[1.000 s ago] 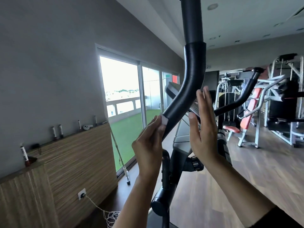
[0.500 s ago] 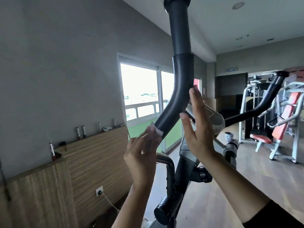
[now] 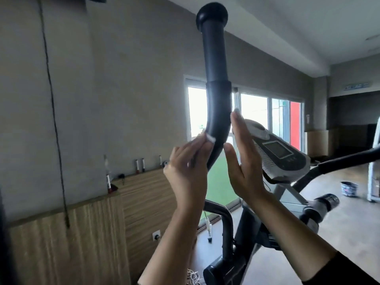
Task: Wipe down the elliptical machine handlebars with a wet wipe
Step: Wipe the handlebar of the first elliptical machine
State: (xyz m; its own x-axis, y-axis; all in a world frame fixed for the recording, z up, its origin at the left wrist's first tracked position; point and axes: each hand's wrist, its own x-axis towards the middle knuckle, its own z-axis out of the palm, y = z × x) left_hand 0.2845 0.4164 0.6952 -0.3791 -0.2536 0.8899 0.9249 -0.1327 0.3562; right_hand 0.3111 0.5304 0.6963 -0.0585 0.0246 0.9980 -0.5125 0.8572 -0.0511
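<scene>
The elliptical's black left handlebar [image 3: 216,79] rises through the middle of the view, curving up to a round end cap. My left hand [image 3: 188,165] presses a small white wet wipe [image 3: 210,138] against the left side of the bend, fingers closed on it. My right hand [image 3: 244,159] stands flat and open against the right side of the same bend, fingers straight up. The right handlebar [image 3: 349,160] runs off to the right edge. The grey console [image 3: 281,153] sits behind my right hand.
A grey wall and a wooden ledge [image 3: 131,182] with small bottles run along the left. A dark cord [image 3: 55,120] hangs down the wall. Sliding windows [image 3: 255,112] stand behind the machine. A small patterned bowl [image 3: 349,188] sits on the wood floor at right.
The view has swung left and tilted up, so the handlebar's end cap now shows. Both hands stay at the bend of the bar, left hand still pressing the wipe.
</scene>
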